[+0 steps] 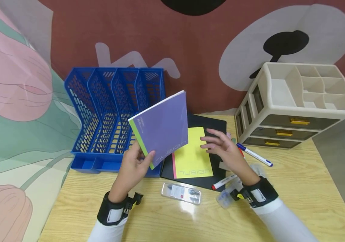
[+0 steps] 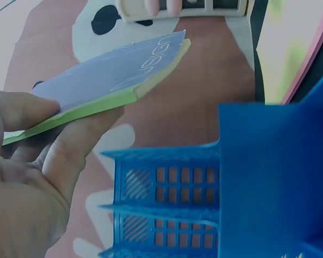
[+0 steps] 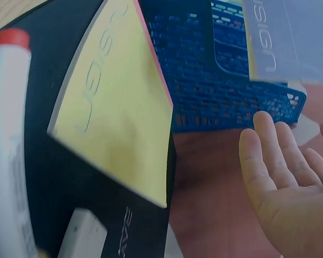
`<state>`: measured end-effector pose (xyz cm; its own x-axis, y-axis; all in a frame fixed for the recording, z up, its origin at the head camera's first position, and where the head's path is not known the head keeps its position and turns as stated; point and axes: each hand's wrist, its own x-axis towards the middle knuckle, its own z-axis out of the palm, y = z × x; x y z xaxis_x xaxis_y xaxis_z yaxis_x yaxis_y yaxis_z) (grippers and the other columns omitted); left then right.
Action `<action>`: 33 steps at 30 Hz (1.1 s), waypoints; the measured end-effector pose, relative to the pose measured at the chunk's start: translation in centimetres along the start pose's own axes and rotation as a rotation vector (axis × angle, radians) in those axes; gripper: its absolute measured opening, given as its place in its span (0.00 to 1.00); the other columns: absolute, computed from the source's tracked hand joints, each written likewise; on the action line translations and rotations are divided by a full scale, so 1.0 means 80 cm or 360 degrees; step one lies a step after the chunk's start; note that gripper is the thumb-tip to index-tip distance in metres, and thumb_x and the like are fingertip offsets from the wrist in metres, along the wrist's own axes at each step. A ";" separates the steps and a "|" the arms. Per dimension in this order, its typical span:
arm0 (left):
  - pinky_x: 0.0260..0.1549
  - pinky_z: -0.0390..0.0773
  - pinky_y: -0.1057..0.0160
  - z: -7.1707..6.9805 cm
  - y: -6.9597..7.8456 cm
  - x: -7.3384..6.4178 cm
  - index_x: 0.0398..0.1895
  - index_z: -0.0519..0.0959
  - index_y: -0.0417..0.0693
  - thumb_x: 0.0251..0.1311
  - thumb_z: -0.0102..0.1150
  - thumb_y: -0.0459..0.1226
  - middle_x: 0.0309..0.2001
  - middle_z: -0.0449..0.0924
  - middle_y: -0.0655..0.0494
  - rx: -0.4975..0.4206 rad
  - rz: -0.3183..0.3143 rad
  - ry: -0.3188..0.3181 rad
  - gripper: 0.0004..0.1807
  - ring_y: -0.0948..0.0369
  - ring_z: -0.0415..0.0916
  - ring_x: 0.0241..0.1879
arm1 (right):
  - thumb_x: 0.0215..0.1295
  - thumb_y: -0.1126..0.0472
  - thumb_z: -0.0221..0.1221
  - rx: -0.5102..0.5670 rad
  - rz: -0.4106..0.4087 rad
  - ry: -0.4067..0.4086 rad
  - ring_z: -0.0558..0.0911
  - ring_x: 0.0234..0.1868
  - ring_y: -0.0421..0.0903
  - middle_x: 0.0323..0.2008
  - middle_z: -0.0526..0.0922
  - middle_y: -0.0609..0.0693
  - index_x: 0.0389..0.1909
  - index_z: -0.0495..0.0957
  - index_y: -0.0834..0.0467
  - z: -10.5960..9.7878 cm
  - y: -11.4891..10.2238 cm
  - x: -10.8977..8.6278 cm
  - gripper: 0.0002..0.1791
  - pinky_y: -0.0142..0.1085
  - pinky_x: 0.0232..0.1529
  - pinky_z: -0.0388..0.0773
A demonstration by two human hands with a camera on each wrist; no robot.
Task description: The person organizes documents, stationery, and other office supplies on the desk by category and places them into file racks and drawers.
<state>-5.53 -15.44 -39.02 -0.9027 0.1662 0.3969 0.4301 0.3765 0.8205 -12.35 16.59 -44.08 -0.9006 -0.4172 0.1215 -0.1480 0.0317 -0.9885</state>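
In the head view my left hand [image 1: 134, 164] pinches a purple notebook [image 1: 163, 124] by its green spine, thumb on the cover and fingers behind. The notebook is tilted up in the air, in front of the blue file rack [image 1: 115, 111]. My right hand [image 1: 225, 149] hovers with its fingers spread and holds nothing, to the right of a yellow notebook [image 1: 195, 161] with a pink spine. That yellow notebook lies on a black folder-like sheet [image 1: 217, 124]. In the right wrist view, the fingers [image 3: 282, 161] are extended below the purple notebook's edge, apart from it.
A clear pencil-lead case [image 1: 181, 193] lies on the wooden table [image 1: 160, 222] at the front. Red-capped [image 1: 224, 181] and blue-capped markers [image 1: 254, 154] lie around my right hand. Behind stands a cream drawer organizer [image 1: 293, 104]. Clear plastic items [image 1: 226, 199] are partly hidden by my right wrist.
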 end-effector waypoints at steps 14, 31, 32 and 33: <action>0.06 0.61 0.68 -0.042 -0.009 -0.003 0.65 0.67 0.42 0.56 0.60 0.21 0.53 0.81 0.39 0.0147 0.0054 0.0371 0.32 0.62 0.78 0.29 | 0.73 0.69 0.48 -0.0151 -0.0111 0.0066 0.82 0.52 0.53 0.61 0.72 0.73 0.72 0.58 0.58 -0.036 0.004 -0.025 0.28 0.32 0.50 0.81; 0.15 0.83 0.55 -0.046 -0.042 0.029 0.63 0.68 0.40 0.56 0.60 0.24 0.45 0.84 0.36 0.0423 0.0004 0.0542 0.29 0.50 0.84 0.27 | 0.70 0.67 0.53 -0.0956 -0.0115 0.0188 0.78 0.57 0.56 0.63 0.75 0.59 0.69 0.64 0.56 -0.063 -0.002 -0.039 0.27 0.11 0.52 0.65; 0.14 0.83 0.54 -0.044 -0.044 0.032 0.64 0.67 0.42 0.57 0.60 0.25 0.45 0.84 0.36 0.0444 -0.0009 0.0541 0.30 0.51 0.84 0.26 | 0.70 0.67 0.53 -0.0968 -0.0109 0.0183 0.78 0.57 0.57 0.63 0.75 0.60 0.69 0.64 0.57 -0.061 -0.006 -0.040 0.27 0.11 0.52 0.65; 0.11 0.81 0.54 -0.042 -0.046 0.034 0.64 0.66 0.42 0.57 0.60 0.25 0.42 0.85 0.36 0.0465 -0.0021 0.0543 0.30 0.52 0.83 0.23 | 0.70 0.68 0.53 -0.0972 -0.0106 0.0171 0.78 0.56 0.58 0.63 0.75 0.61 0.68 0.64 0.58 -0.059 -0.009 -0.040 0.26 0.12 0.52 0.66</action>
<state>-9.49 -19.45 -39.60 -0.8309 -0.1322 0.5405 0.3527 0.6263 0.6953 -11.30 22.23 -43.31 -0.9129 -0.3434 0.2207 -0.3834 0.5356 -0.7524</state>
